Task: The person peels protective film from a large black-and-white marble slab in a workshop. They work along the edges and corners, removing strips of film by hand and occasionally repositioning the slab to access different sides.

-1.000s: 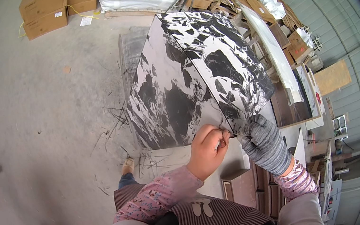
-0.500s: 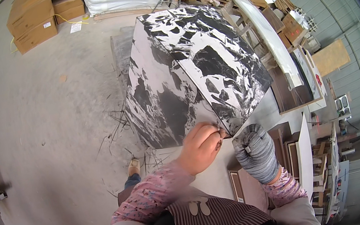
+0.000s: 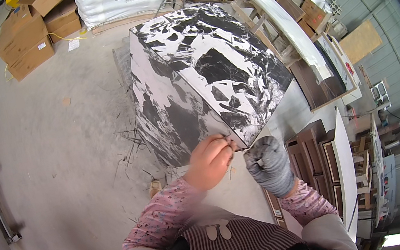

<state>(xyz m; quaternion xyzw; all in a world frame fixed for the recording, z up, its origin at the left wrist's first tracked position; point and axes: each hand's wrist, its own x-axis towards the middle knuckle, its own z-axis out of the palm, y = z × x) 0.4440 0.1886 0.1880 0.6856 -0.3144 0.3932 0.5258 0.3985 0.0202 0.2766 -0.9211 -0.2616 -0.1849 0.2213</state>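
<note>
I see a big box with a black and white stone look. It sits just past the fingers, with its near corner right by them. The bare left hand has its fingers bunched together at that corner; I can't tell if they pinch anything. The right hand, in a gray glove, has its fingers curled in just beside the corner. I can't see if they hold something.

The box looks stiff and heavy, and its smooth sides may be slippery. The corners could chip. I think two flat hands, low on opposite sides, would be a good hold.

Thin dark scraps lie on the floor left of the left fingers, where feet could slip. Brown drawers and a white board crowd the space right of the gloved fingers. Far ahead of the fingers, cardboard boxes and white sacks block the way.
</note>
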